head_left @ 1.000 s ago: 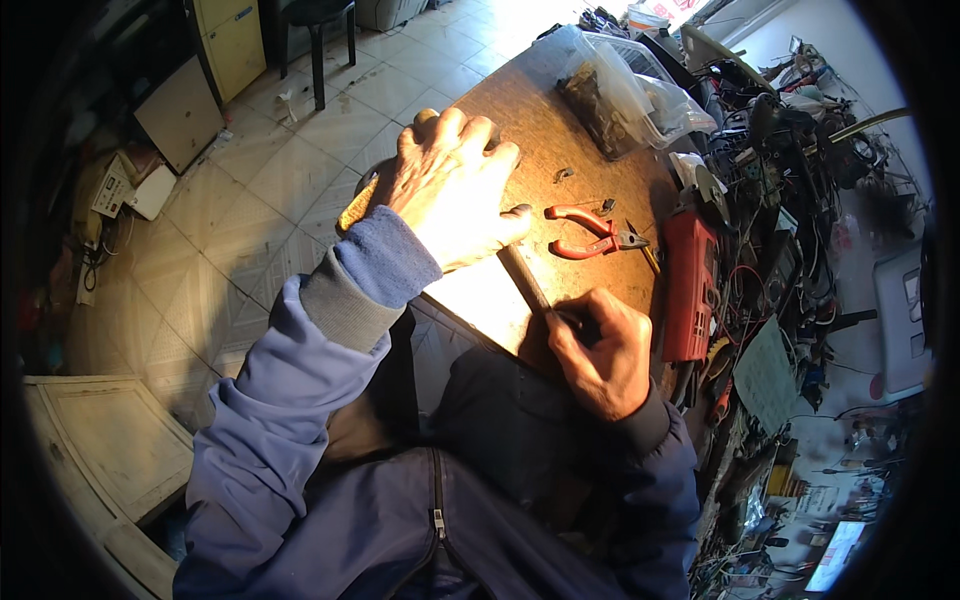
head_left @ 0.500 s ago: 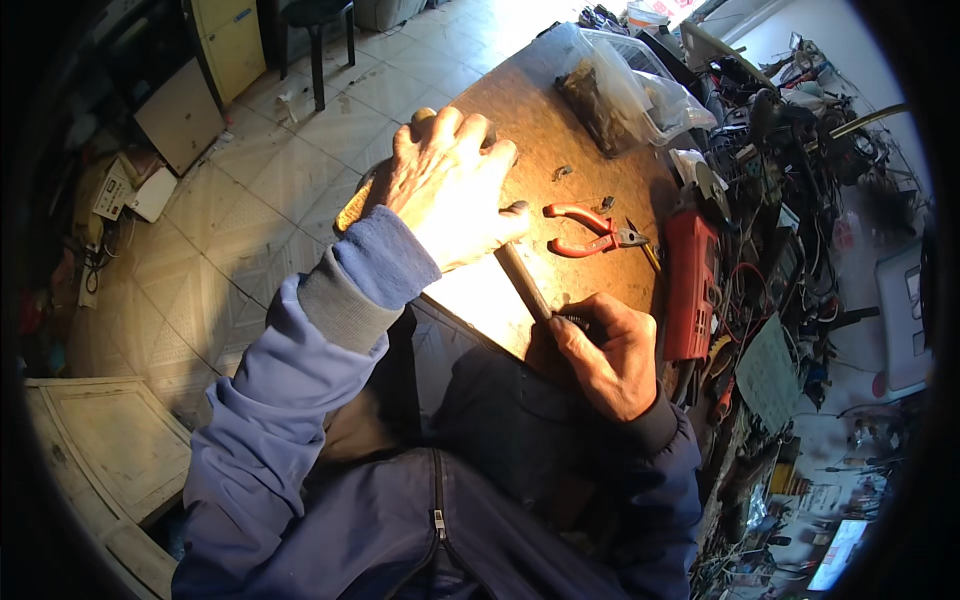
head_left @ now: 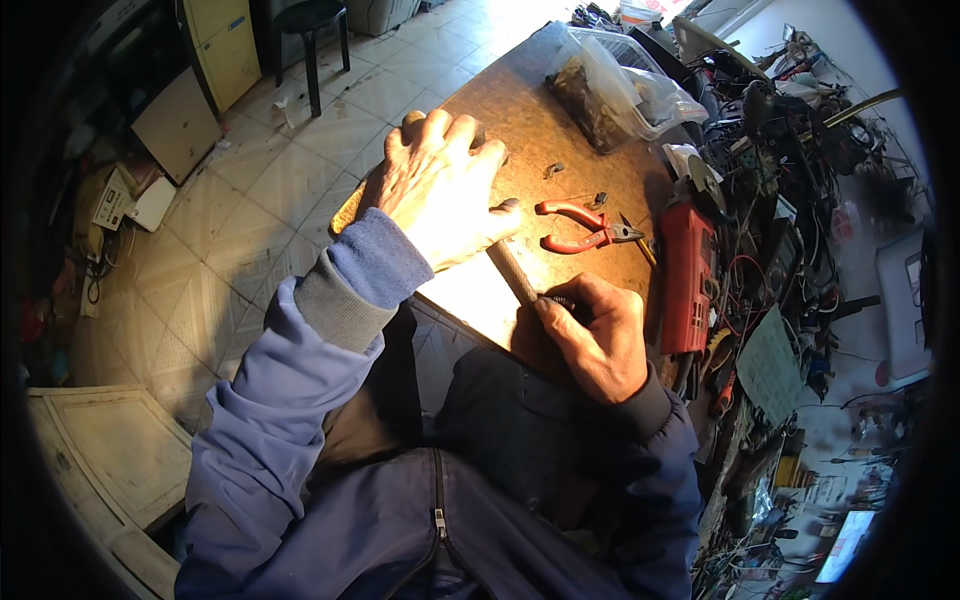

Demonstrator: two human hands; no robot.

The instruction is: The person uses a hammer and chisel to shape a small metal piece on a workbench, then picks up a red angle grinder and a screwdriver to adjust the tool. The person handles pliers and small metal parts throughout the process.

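Note:
My left hand (head_left: 440,190) is closed palm-down at the edge of the brown tabletop, its fingers curled and its thumb stretched toward the right. A narrow grey-brown bar (head_left: 512,272) slants out from beneath it toward my right hand; its other end is hidden. My right hand (head_left: 605,338) pinches a small dark ridged piece (head_left: 562,301) at the bar's near end, thumb and forefinger closed. Something yellow (head_left: 346,208) shows beside my left wrist, mostly covered. Red-handled pliers (head_left: 575,240) lie on the table just beyond my right hand, their jaws pointing right.
Small dark scraps (head_left: 554,170) lie on the tabletop (head_left: 500,100). A clear plastic box (head_left: 655,115) and a bag stand at the far end. Along the right side are a red device (head_left: 687,280) and heaped cables. A black stool (head_left: 312,50) stands on the tiled floor.
My right hand has moved slightly up and left, closer to my left hand, and less of the bar shows between them. My left hand keeps its grip; the whole view has shifted a little.

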